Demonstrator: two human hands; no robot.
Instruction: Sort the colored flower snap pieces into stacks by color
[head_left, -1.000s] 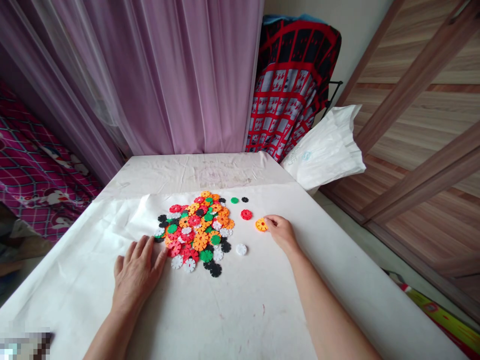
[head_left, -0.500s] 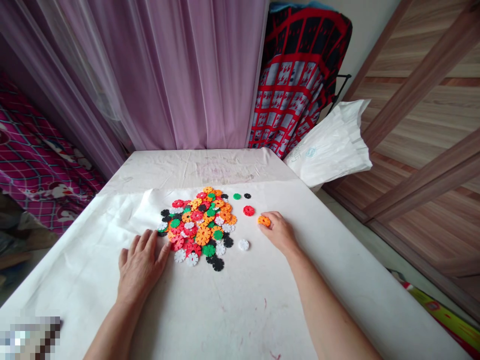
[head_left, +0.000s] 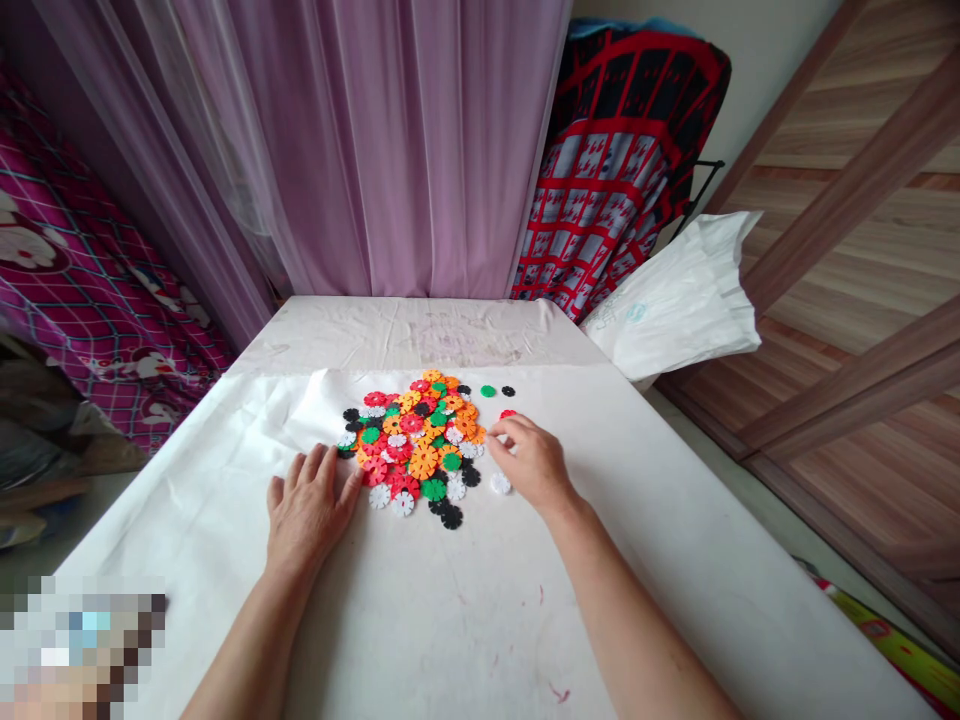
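A pile of flat, notched plastic discs [head_left: 424,461], in red, orange, green, black and white, lies on the white-covered table [head_left: 420,620]. My left hand [head_left: 309,508] rests on the cloth with fingers spread, its thumb against the left edge of the pile. At the right edge my right hand [head_left: 534,465] has thumb and forefinger pinched together beside the orange discs; what is between them is hidden. Partly covered by that hand are a red disc [head_left: 508,413] and a white disc [head_left: 501,484]. A green disc [head_left: 488,391] and a small black disc [head_left: 508,391] lie apart behind it.
A white plastic bag [head_left: 682,300] hangs at the table's right edge. Purple curtains [head_left: 390,150] stand behind, with a red patterned cloth [head_left: 585,190] beside them. On the right is a wooden cabinet [head_left: 847,250]; a pixelated object [head_left: 82,650] sits at lower left.
My right hand has moved left to the edge of the pile; the orange disc it held is no longer distinguishable at its fingers. My left hand stays by the pile. The view has shifted slightly.
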